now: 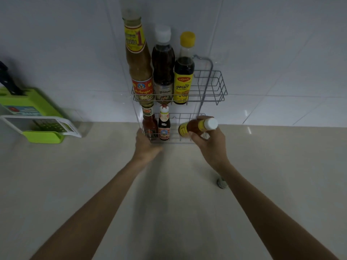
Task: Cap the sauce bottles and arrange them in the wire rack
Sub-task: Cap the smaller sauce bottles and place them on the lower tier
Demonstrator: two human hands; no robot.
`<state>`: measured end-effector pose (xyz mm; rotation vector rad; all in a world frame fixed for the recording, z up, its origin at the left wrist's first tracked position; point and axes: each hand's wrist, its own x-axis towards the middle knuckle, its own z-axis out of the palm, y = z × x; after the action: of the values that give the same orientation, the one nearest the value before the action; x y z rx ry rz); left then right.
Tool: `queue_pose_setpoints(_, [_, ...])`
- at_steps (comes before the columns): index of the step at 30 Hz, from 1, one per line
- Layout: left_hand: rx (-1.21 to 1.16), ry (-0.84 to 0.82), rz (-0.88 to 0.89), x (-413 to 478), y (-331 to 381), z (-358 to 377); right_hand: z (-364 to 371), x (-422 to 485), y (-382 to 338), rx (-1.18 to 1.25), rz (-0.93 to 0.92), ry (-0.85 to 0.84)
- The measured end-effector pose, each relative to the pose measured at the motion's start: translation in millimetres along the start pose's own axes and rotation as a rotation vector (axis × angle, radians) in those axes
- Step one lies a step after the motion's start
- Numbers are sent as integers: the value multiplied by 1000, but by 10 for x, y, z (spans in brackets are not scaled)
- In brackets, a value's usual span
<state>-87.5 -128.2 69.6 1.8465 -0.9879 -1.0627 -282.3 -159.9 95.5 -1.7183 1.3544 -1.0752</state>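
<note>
Tiled wall (281,44), wire rack (216,85) on far desk (75,184).
Right hand (210,145) grips tilted bottle (195,126); left hand (145,145) at rack, grip unclear.

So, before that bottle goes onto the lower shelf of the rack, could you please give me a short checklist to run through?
1. Cap: the bottle in the right hand has its white cap on: ok. How tight it is: cannot tell.
2. Grip: the right hand's fingers curl round the bottle's body: ok.
3. Space: the lower shelf is free to the right of the two small bottles: ok.
4. Upright: the bottle is tilted, cap toward the right: not ok.
5. Rack steadied: the left hand is at the shelf's front left corner, blurred: cannot tell whether it holds the wire.
</note>
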Motion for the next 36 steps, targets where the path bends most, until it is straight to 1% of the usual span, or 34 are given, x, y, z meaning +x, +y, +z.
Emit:
queue_pose_setpoints(2, [-58, 26, -53, 183, 10, -73, 158, 182, 86, 33, 13, -16])
queue_pose_setpoints(4, [-107, -6, -68, 286, 49, -112, 318, 348, 172, 32, 36, -61])
queue_pose_setpoints(8, [-161, -72, 13, 366, 34, -91, 559, 575, 310, -66, -8, -178])
queue_pose_setpoints(13, [-239, -44, 2, 432, -58, -32, 685, 793, 447, -261, 34, -307])
queue_pose_setpoints(17, [-234, -29, -5, 466, -88, 6, 714, 923, 489, -349, 95, -413])
queue_pose_setpoints(22, [-191, -40, -34, 438, -62, 6, 549, 898, 366, -298, 178, -547])
queue_pose_setpoints(24, [-188, 2, -94, 371, -71, 26, 296, 831, 348, -328, 146, -509])
queue_pose_setpoints(26, [-162, 143, -119, 275, -173, 74, -80, 681, 406, -368, 66, -410])
queue_pose_setpoints(27, [-129, 208, -105, 207, -254, 124, -288, 566, 467, -372, 57, -361])
queue_pose_setpoints(28, [-81, 243, -78, 122, -340, 197, -493, 410, 545, -365, 76, -313])
queue_pose_setpoints(29, [-24, 241, -44, 21, -420, 295, -672, 227, 647, -358, 125, -275])
queue_pose_setpoints(30, [30, 204, -6, -89, -483, 411, -829, 35, 764, -353, 184, -252])
queue_pose_setpoints(32, [126, 64, 85, -305, -551, 671, -1057, -333, 1043, -385, 300, -285])
queue_pose_setpoints(34, [231, -125, 188, -464, -568, 947, -1165, -633, 1325, -497, 336, -369])
queue_pose_setpoints(36, [290, -331, 245, -554, -556, 1216, -1152, -868, 1537, -546, 380, -394])
